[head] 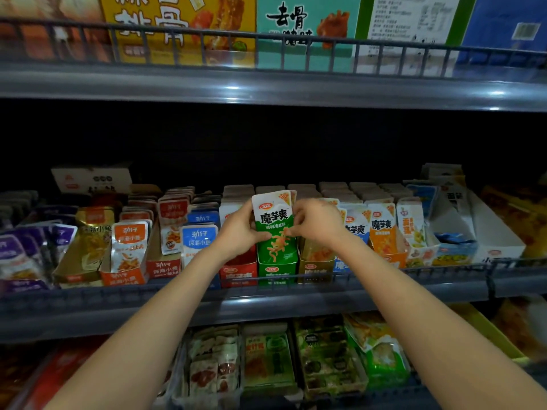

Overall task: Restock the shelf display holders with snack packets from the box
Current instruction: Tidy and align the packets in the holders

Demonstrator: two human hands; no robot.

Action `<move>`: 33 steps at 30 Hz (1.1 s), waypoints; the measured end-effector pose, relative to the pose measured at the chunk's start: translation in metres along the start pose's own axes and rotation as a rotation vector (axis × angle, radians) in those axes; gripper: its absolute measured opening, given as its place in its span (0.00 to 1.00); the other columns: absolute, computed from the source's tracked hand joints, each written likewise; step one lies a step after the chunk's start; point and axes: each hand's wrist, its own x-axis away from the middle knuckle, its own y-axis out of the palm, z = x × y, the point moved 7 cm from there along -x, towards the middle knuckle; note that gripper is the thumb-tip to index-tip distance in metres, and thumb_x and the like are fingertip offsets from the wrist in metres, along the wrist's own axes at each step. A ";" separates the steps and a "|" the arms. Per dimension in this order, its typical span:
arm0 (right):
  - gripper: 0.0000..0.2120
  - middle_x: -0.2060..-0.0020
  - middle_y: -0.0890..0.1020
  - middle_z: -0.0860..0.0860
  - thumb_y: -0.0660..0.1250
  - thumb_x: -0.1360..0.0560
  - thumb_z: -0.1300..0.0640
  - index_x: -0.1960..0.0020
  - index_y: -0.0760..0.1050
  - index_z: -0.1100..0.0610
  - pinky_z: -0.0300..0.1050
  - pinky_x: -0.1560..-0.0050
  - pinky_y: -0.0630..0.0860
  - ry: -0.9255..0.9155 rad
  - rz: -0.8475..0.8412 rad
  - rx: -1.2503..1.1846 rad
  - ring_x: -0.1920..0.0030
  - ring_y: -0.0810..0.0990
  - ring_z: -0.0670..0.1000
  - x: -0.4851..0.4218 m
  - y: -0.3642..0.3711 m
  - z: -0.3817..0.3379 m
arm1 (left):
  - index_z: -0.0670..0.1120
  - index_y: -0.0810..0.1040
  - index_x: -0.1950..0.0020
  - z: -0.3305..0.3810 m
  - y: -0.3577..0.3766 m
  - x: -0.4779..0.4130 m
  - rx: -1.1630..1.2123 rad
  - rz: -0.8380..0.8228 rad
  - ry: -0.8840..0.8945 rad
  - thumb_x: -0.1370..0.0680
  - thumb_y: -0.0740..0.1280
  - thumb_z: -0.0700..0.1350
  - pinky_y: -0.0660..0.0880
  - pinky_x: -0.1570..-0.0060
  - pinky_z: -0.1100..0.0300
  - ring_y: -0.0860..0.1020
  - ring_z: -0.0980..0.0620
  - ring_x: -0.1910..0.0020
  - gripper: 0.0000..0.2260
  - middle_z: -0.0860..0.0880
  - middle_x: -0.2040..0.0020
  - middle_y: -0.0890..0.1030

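Observation:
A green-and-white snack packet point(273, 229) stands upright at the front of a green display holder point(276, 269) on the middle shelf. My left hand point(239, 232) grips its left edge with curled fingers. Opposite it, my right hand point(315, 221) pinches the packet's right edge. More packets of the same kind are stacked behind the front one, partly hidden by my hands. A red holder point(238, 272) and a gold holder point(315, 269) flank the green one. The supply box is not in view.
Orange, blue and purple fish-snack holders point(127, 261) fill the shelf to the left; orange and yellow packets point(383, 229) and white cartons point(497, 232) stand to the right. A wire rail point(296, 279) fronts the shelf. Large boxes sit on the upper shelf, trays of snacks below.

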 end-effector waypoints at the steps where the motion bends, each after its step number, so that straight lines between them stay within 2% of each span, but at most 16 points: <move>1: 0.18 0.53 0.83 0.51 0.73 0.29 0.52 0.43 0.76 0.56 0.49 0.51 0.77 0.018 -0.005 -0.092 0.52 0.81 0.52 -0.002 -0.002 0.002 | 0.45 0.67 0.32 0.000 0.001 -0.001 -0.020 -0.031 -0.006 0.30 0.74 0.37 0.70 0.52 0.67 0.74 0.55 0.44 0.28 0.49 0.39 0.77; 4: 0.17 0.54 0.84 0.54 0.70 0.27 0.59 0.38 0.75 0.57 0.55 0.50 0.78 0.041 0.040 -0.288 0.54 0.82 0.53 -0.006 -0.012 0.003 | 0.43 0.67 0.32 -0.004 0.007 -0.003 -0.009 -0.079 -0.051 0.29 0.73 0.35 0.69 0.53 0.69 0.73 0.56 0.44 0.29 0.52 0.42 0.76; 7: 0.17 0.54 0.84 0.53 0.71 0.27 0.59 0.39 0.74 0.58 0.55 0.51 0.79 0.045 0.006 -0.276 0.58 0.83 0.52 -0.008 -0.012 0.000 | 0.42 0.67 0.33 -0.008 0.005 -0.007 0.163 -0.013 -0.101 0.30 0.73 0.31 0.75 0.60 0.70 0.77 0.52 0.44 0.29 0.47 0.41 0.78; 9: 0.17 0.55 0.84 0.54 0.72 0.28 0.59 0.41 0.74 0.58 0.56 0.53 0.80 0.065 -0.007 -0.299 0.59 0.83 0.53 -0.009 -0.010 0.002 | 0.42 0.67 0.33 -0.004 0.002 -0.012 0.133 0.024 -0.069 0.30 0.73 0.31 0.74 0.60 0.72 0.76 0.54 0.45 0.29 0.49 0.43 0.77; 10: 0.17 0.55 0.83 0.54 0.73 0.28 0.59 0.42 0.74 0.58 0.56 0.54 0.80 0.075 -0.009 -0.311 0.59 0.83 0.53 -0.009 -0.011 0.002 | 0.43 0.67 0.32 -0.001 0.000 -0.014 0.068 0.028 -0.037 0.30 0.73 0.33 0.73 0.59 0.72 0.75 0.55 0.45 0.29 0.51 0.43 0.76; 13: 0.19 0.52 0.82 0.55 0.75 0.31 0.57 0.43 0.73 0.58 0.55 0.51 0.78 0.069 -0.009 -0.206 0.52 0.82 0.56 -0.008 -0.011 0.004 | 0.46 0.66 0.32 0.005 0.002 -0.017 -0.100 -0.016 0.027 0.30 0.74 0.36 0.74 0.47 0.57 0.75 0.50 0.41 0.30 0.49 0.40 0.77; 16: 0.23 0.46 0.80 0.55 0.75 0.32 0.54 0.40 0.72 0.58 0.49 0.52 0.75 0.038 0.009 -0.011 0.45 0.78 0.57 -0.004 -0.012 0.003 | 0.48 0.62 0.29 0.003 0.011 -0.014 -0.129 -0.112 0.012 0.30 0.74 0.35 0.73 0.44 0.55 0.74 0.48 0.39 0.34 0.46 0.37 0.77; 18: 0.25 0.46 0.80 0.55 0.75 0.32 0.53 0.38 0.71 0.57 0.48 0.52 0.75 0.016 0.021 -0.008 0.46 0.79 0.56 -0.003 -0.010 0.002 | 0.48 0.62 0.30 0.000 0.011 -0.012 -0.098 -0.130 0.003 0.32 0.75 0.34 0.75 0.45 0.56 0.75 0.48 0.40 0.35 0.47 0.39 0.77; 20: 0.24 0.51 0.82 0.52 0.73 0.29 0.54 0.36 0.71 0.56 0.48 0.51 0.77 0.017 0.038 -0.158 0.50 0.81 0.53 -0.002 -0.010 0.004 | 0.46 0.65 0.33 -0.003 0.008 -0.009 0.047 -0.108 -0.027 0.32 0.75 0.33 0.77 0.51 0.62 0.77 0.51 0.44 0.33 0.50 0.44 0.77; 22: 0.18 0.57 0.83 0.52 0.70 0.26 0.57 0.37 0.73 0.57 0.52 0.50 0.79 0.032 0.059 -0.356 0.56 0.82 0.52 -0.003 -0.012 0.007 | 0.46 0.66 0.36 -0.004 0.002 -0.006 0.216 -0.061 -0.059 0.31 0.75 0.35 0.76 0.57 0.69 0.77 0.54 0.51 0.28 0.53 0.50 0.76; 24: 0.13 0.55 0.83 0.54 0.68 0.25 0.59 0.41 0.76 0.57 0.54 0.50 0.79 0.017 0.070 -0.361 0.57 0.82 0.52 -0.003 -0.014 0.006 | 0.47 0.68 0.38 -0.002 0.000 -0.005 0.287 -0.028 -0.068 0.29 0.74 0.37 0.75 0.61 0.72 0.76 0.56 0.57 0.24 0.54 0.55 0.76; 27: 0.10 0.48 0.83 0.52 0.68 0.24 0.57 0.44 0.80 0.56 0.48 0.46 0.77 -0.036 0.098 -0.116 0.49 0.81 0.51 -0.004 -0.015 -0.001 | 0.46 0.72 0.39 -0.001 0.001 -0.008 0.202 0.021 -0.051 0.28 0.73 0.40 0.73 0.64 0.73 0.75 0.59 0.60 0.20 0.54 0.57 0.77; 29: 0.10 0.47 0.83 0.51 0.67 0.24 0.56 0.44 0.80 0.55 0.46 0.46 0.76 -0.050 0.117 -0.061 0.47 0.80 0.51 -0.005 -0.013 -0.005 | 0.44 0.73 0.39 -0.002 0.002 -0.011 0.086 0.074 -0.053 0.27 0.73 0.42 0.72 0.63 0.69 0.76 0.56 0.59 0.18 0.53 0.56 0.78; 31: 0.10 0.46 0.83 0.51 0.66 0.23 0.56 0.44 0.81 0.54 0.46 0.46 0.75 -0.042 0.135 -0.090 0.47 0.80 0.51 -0.006 -0.012 -0.004 | 0.44 0.74 0.41 -0.004 0.001 -0.014 -0.089 0.128 -0.077 0.28 0.73 0.45 0.69 0.60 0.62 0.77 0.51 0.54 0.18 0.50 0.54 0.78; 33: 0.11 0.46 0.83 0.52 0.66 0.23 0.57 0.42 0.80 0.55 0.45 0.48 0.75 -0.025 0.154 -0.159 0.48 0.80 0.52 -0.005 -0.012 -0.001 | 0.43 0.72 0.39 -0.001 -0.005 -0.017 -0.235 0.173 -0.077 0.30 0.75 0.48 0.68 0.55 0.60 0.75 0.47 0.47 0.23 0.48 0.48 0.76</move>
